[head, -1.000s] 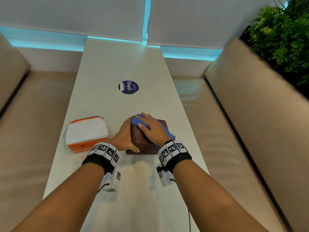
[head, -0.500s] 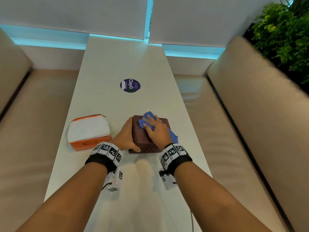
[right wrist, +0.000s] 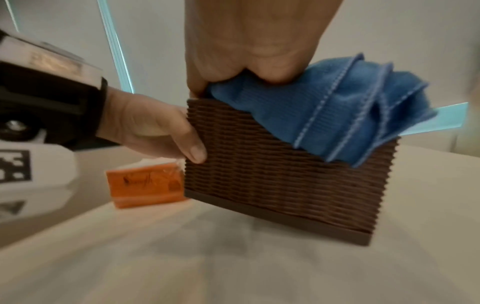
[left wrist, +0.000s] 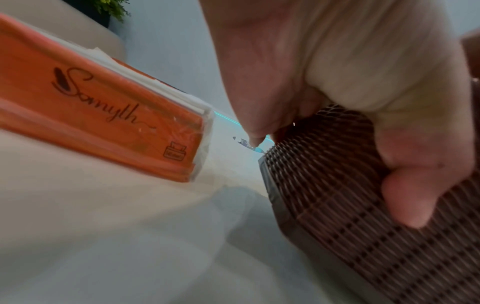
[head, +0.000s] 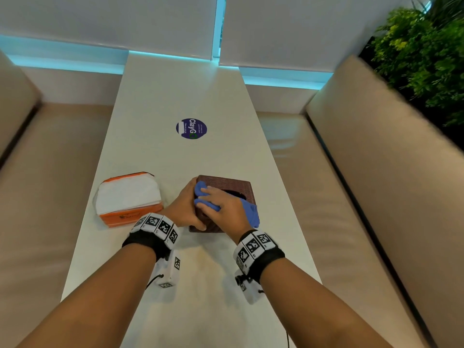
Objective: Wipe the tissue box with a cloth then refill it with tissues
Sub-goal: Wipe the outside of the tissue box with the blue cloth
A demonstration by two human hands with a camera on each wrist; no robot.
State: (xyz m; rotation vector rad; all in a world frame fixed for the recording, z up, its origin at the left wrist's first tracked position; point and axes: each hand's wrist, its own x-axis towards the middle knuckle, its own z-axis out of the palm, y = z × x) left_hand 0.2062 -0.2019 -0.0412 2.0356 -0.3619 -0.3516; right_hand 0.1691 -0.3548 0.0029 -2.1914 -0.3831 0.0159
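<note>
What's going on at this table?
A person is cleaning a brown woven tissue box on a long white table. The left hand grips its side to steady it, while the right hand presses a blue cloth over its top. An orange pack of tissues lies beside it, not yet used.

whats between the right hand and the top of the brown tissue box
A bunched blue cloth lies between the right hand and the top of the tissue box; the head and right wrist views both show it, with folds spilling over the box's right edge.
</note>
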